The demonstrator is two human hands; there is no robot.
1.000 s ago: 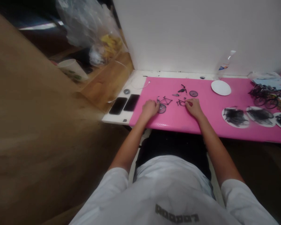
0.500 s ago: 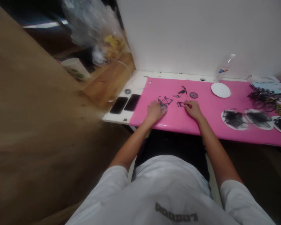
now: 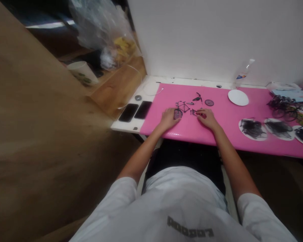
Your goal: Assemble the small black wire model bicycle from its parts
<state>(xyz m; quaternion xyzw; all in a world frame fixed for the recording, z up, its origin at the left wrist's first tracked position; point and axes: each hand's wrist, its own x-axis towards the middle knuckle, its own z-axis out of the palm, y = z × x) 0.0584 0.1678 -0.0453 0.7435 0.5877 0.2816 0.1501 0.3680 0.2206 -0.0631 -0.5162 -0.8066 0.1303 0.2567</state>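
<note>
My left hand [image 3: 168, 118] rests on the pink mat [image 3: 217, 134], fingers closed on the rear wheel of a small black bicycle frame [image 3: 182, 108]. Close to its right, my right hand [image 3: 206, 117] pinches a small dark part [image 3: 195, 112] at its fingertips. A loose wheel [image 3: 209, 102] and a black handlebar piece [image 3: 197, 97] lie just beyond the hands. Both hands sit near the mat's front edge, a short gap between them.
Two black phones [image 3: 135, 111] lie on the white desk left of the mat. A white dish [image 3: 238, 97] and a plastic bottle [image 3: 242, 72] stand at the back. Plates of black parts [image 3: 252, 128] and finished model bicycles [image 3: 284, 103] fill the right. A brown panel [image 3: 40, 134] rises on the left.
My left hand has slid right with the bicycle frame, closing the gap to my right hand, which moved slightly left. The camera view shifted a little.
</note>
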